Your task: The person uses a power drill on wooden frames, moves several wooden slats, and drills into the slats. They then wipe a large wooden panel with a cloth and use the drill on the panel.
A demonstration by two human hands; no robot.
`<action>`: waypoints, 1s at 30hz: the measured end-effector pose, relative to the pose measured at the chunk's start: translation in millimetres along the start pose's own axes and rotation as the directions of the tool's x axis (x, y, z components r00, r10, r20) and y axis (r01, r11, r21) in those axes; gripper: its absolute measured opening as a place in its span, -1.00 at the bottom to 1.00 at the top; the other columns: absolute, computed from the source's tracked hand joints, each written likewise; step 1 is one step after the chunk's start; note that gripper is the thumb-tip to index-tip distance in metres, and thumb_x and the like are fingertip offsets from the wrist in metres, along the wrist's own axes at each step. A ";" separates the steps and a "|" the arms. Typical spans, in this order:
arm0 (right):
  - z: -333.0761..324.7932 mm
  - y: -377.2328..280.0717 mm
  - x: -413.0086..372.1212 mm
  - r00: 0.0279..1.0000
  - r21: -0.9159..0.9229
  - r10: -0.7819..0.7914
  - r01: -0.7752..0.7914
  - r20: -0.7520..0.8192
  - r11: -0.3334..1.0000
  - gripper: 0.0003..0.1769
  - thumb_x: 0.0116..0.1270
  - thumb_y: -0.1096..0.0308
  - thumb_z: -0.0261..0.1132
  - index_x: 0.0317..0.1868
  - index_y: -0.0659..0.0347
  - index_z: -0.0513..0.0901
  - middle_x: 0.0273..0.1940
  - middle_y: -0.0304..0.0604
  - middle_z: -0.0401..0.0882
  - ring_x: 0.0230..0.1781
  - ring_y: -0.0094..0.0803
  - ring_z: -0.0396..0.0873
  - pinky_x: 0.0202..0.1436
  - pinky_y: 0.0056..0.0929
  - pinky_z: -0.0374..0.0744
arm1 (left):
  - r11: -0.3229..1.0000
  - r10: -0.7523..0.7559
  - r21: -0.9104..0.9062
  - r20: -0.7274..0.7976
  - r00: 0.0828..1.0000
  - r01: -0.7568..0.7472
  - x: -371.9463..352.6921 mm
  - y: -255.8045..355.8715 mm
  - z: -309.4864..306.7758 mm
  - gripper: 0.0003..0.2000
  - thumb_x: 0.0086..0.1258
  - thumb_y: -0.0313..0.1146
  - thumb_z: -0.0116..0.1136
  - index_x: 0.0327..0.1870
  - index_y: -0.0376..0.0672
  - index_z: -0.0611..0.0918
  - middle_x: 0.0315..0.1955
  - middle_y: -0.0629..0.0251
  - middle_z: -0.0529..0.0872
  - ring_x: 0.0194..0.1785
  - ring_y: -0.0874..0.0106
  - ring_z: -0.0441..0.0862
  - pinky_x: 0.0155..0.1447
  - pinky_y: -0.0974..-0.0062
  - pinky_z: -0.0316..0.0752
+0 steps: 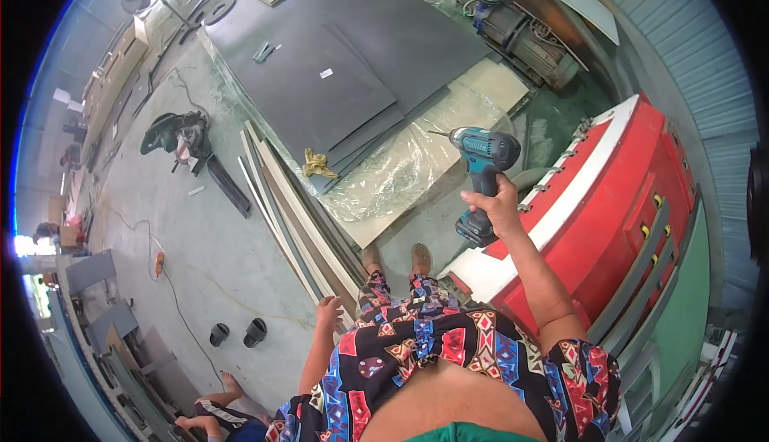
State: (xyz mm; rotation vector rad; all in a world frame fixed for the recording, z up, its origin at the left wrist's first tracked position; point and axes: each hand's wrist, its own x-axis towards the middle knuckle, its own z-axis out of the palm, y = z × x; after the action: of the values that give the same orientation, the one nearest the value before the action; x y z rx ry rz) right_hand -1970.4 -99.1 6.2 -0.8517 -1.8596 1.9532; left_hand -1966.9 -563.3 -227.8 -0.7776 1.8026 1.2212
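Observation:
A teal and black cordless drill point(484, 154) is held up in my right hand point(502, 208), which is wrapped round its grip. Its thin bit points left, over the plastic-wrapped sheets, and the battery base hangs below the hand. My left hand point(328, 311) is low beside my hip with its fingers curled. Whatever it may hold is too small to make out. Nearest to it are long narrow strips point(282, 216) lying on the floor.
Dark sheets point(352, 34) are stacked ahead, with a yellowish glove point(319, 163) on the corner. A red and white cabinet point(593, 210) stands at right. On the left floor are a mitre saw point(188, 142), a cable and sandals point(255, 332). Another person point(224, 414) is at lower left.

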 end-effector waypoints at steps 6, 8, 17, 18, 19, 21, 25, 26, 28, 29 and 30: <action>95.5 23.9 43.0 0.996 0.047 0.087 -0.088 0.032 0.995 -0.65 -0.04 0.40 0.48 -0.30 0.24 0.49 -0.46 -0.28 0.52 -0.58 -0.58 0.47 -0.51 -0.57 0.48 | 0.999 0.008 0.032 0.016 1.000 -0.009 36.8 15.9 -20.1 -0.50 0.20 -0.18 0.23 0.13 -0.21 0.46 -0.14 0.17 0.62 -0.29 0.35 0.59 -0.32 0.30 0.48; 126.4 34.1 60.4 0.995 0.032 0.095 -0.096 0.031 0.995 -0.66 -0.04 0.39 0.48 -0.32 0.24 0.49 -0.46 -0.28 0.52 -0.59 -0.57 0.48 -0.51 -0.56 0.48 | 0.997 0.038 0.066 0.006 0.999 -0.039 69.6 4.0 -27.2 -0.50 0.19 -0.18 0.24 0.12 -0.23 0.48 -0.19 0.16 0.65 -0.33 0.37 0.59 -0.36 0.33 0.47; 217.3 103.0 157.1 0.987 -0.235 0.095 -0.062 0.132 0.970 -0.73 -0.05 0.33 0.44 -0.46 0.24 0.50 -0.59 -0.29 0.49 -0.68 -0.55 0.46 -0.54 -0.52 0.46 | 0.851 0.149 0.508 0.012 0.989 -0.134 123.2 6.4 12.0 -0.30 -0.04 -0.07 0.36 0.14 -0.29 0.50 -0.09 -0.13 0.64 0.03 0.08 0.61 0.11 0.30 0.48; 225.7 112.2 170.4 0.985 -0.239 0.094 -0.058 0.143 0.969 -0.73 -0.05 0.33 0.44 -0.46 0.24 0.50 -0.59 -0.29 0.49 -0.68 -0.55 0.46 -0.54 -0.52 0.46 | 0.843 0.158 0.519 0.016 0.987 -0.143 119.0 8.2 19.6 -0.27 -0.07 -0.02 0.39 0.15 -0.25 0.50 -0.09 -0.09 0.65 0.03 0.07 0.60 0.11 0.28 0.48; 235.0 123.1 183.7 0.988 -0.247 0.070 -0.034 0.140 0.969 -0.72 -0.05 0.32 0.43 -0.46 0.24 0.50 -0.61 -0.29 0.49 -0.68 -0.55 0.46 -0.54 -0.52 0.46 | 0.821 0.120 0.559 0.028 0.992 -0.115 114.5 18.1 28.3 -0.22 -0.08 0.00 0.40 0.20 -0.20 0.45 -0.03 -0.06 0.61 0.08 0.07 0.57 0.14 0.26 0.46; 245.7 152.9 203.1 0.988 -0.260 0.073 -0.036 0.135 0.965 -0.72 -0.06 0.31 0.43 -0.46 0.25 0.50 -0.62 -0.28 0.49 -0.69 -0.55 0.46 -0.54 -0.51 0.46 | 0.794 0.056 0.604 0.039 0.998 -0.068 111.0 19.1 44.7 -0.18 -0.10 0.02 0.41 0.25 -0.15 0.41 0.03 -0.03 0.58 0.13 0.07 0.53 0.17 0.24 0.45; 266.8 201.4 244.0 0.980 -0.302 0.092 -0.035 0.176 0.953 -0.70 -0.07 0.31 0.44 -0.44 0.25 0.49 -0.58 -0.28 0.48 -0.69 -0.54 0.45 -0.55 -0.51 0.47 | 0.688 -0.048 0.725 0.089 0.995 -0.032 109.9 14.9 73.4 -0.06 -0.11 0.08 0.41 0.37 0.02 0.23 0.26 0.10 0.33 0.33 0.09 0.26 0.25 -0.10 0.25; 272.0 210.9 249.5 0.980 -0.320 0.098 -0.038 0.172 0.947 -0.69 -0.07 0.31 0.44 -0.43 0.25 0.49 -0.57 -0.29 0.49 -0.69 -0.54 0.45 -0.55 -0.52 0.47 | 0.651 -0.057 0.758 0.098 0.994 -0.037 108.3 13.7 78.9 -0.05 -0.10 0.09 0.41 0.38 0.05 0.19 0.31 0.13 0.26 0.38 0.10 0.17 0.25 -0.22 0.18; 282.2 231.6 263.5 0.976 -0.338 0.114 -0.046 0.184 0.940 -0.68 -0.08 0.30 0.45 -0.42 0.25 0.49 -0.55 -0.29 0.48 -0.69 -0.54 0.44 -0.55 -0.54 0.46 | 0.633 -0.058 0.773 0.084 0.995 -0.028 111.1 9.6 86.6 -0.09 -0.08 0.09 0.39 0.37 0.08 0.24 0.31 0.14 0.24 0.39 0.10 0.13 0.22 -0.34 0.12; 286.4 245.3 270.2 0.975 -0.346 0.134 -0.066 0.176 0.936 -0.67 -0.08 0.29 0.45 -0.42 0.25 0.49 -0.56 -0.28 0.49 -0.69 -0.53 0.45 -0.54 -0.52 0.47 | 0.627 -0.050 0.778 0.087 0.995 -0.037 110.0 11.3 87.4 -0.11 -0.07 0.07 0.38 0.35 0.06 0.26 0.31 0.13 0.25 0.38 0.09 0.14 0.22 -0.32 0.13; 290.4 257.2 276.0 0.974 -0.355 0.153 -0.086 0.165 0.931 -0.66 -0.09 0.27 0.46 -0.42 0.25 0.49 -0.56 -0.27 0.50 -0.69 -0.52 0.46 -0.54 -0.51 0.48 | 0.620 -0.041 0.783 0.092 0.995 -0.047 111.2 11.8 88.3 -0.14 -0.06 0.05 0.37 0.34 0.04 0.28 0.30 0.13 0.26 0.38 0.09 0.14 0.23 -0.31 0.14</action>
State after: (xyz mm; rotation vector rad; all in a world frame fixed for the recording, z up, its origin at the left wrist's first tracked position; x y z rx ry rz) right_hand -2316.2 -191.8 -307.5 -0.9223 -2.3657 1.8605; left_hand -2006.1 -481.9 -338.0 -0.1797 1.9851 0.3339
